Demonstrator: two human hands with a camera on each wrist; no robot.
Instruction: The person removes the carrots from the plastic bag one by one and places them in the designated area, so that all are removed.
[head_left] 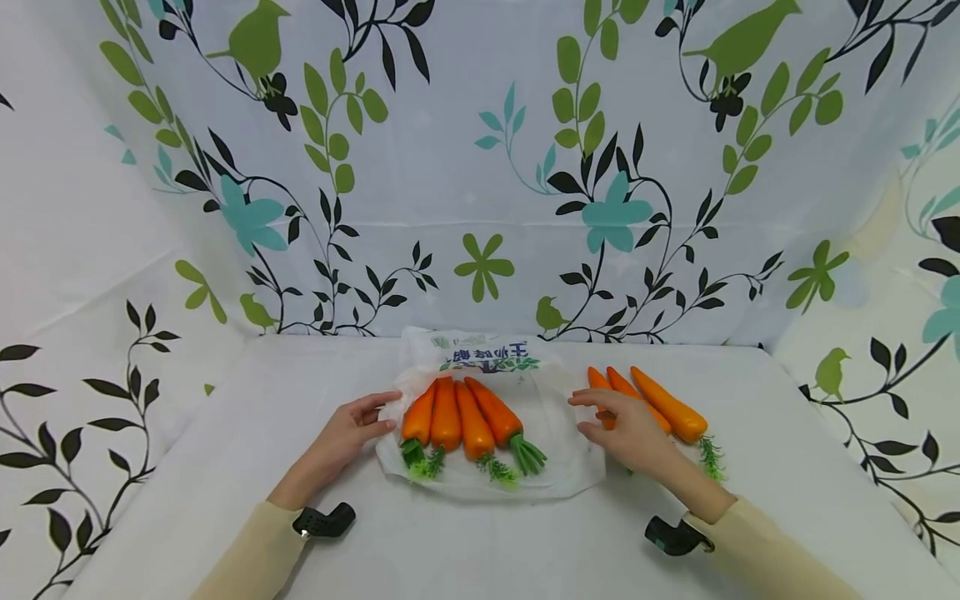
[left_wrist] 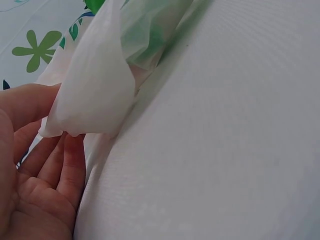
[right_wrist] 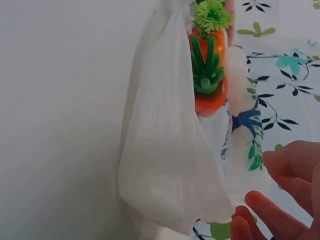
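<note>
A thin white plastic bag (head_left: 555,467) with printed lettering lies flat. Several orange carrots (head_left: 446,417) with green tops rest side by side on it. At the bag's left edge, my left hand (head_left: 348,437) holds the plastic between thumb and fingers, as the left wrist view shows. My right hand (head_left: 626,425) is at the opposite edge, its fingers (right_wrist: 282,215) spread apart close to a corner of the bag. Three more carrots (head_left: 678,412) lie to the right, partly hidden behind the right hand.
A white table (head_left: 465,550) carries everything. Behind it hangs a white cloth (head_left: 435,192) printed with leaves, flowers and birds, and similar cloth covers both sides. Each wrist wears a black camera strap (head_left: 324,521).
</note>
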